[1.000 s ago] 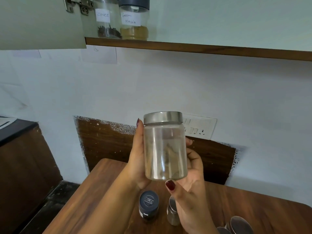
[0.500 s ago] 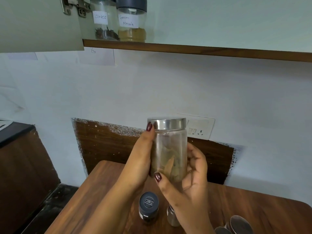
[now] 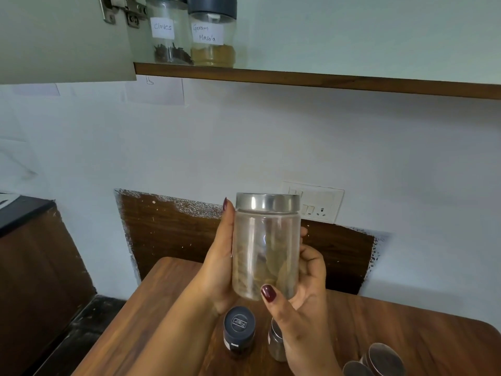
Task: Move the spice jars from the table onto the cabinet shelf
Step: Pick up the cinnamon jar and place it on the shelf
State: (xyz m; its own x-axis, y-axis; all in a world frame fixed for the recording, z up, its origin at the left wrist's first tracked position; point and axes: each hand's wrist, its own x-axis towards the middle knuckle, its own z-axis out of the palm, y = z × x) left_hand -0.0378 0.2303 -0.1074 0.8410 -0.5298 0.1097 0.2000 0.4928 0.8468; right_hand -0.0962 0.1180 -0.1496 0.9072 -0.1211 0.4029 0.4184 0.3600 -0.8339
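Clear glass spice jar with a steel lid [image 3: 267, 245], dried leaves inside, is held upright in mid-air over the brown wooden table [image 3: 406, 340], well below the wooden cabinet shelf [image 3: 325, 81]. Left hand [image 3: 217, 267] wraps the jar's left side with its fingers behind; right hand [image 3: 306, 283] cups the right side and base, thumb across the lower front. Both are closed on it.

Step in hand, as I judge it: carry phase, jar picked and not yet shelved. Two jars are already up: clear clove jar labelled "Cloves" [image 3: 168, 31] and black-capped jar labelled "Garam Masala" [image 3: 212, 36], touching or nearly so, at the shelf's left end by the open cabinet door [image 3: 62, 39]. Next move calls for a lift well upward and a set-down on the bare shelf right of the masala jar, kept upright, probably one-handed for the reach.

On the table: dark-lidded small jar [image 3: 239, 331], small glass jar [image 3: 276, 343] partly behind the right wrist, two metal-lidded jars [image 3: 379, 360] at the bottom edge.

Versus half a second ago: the right thumb has slid lower and the left thumb shows less over the glass. Jar height looks about the same.
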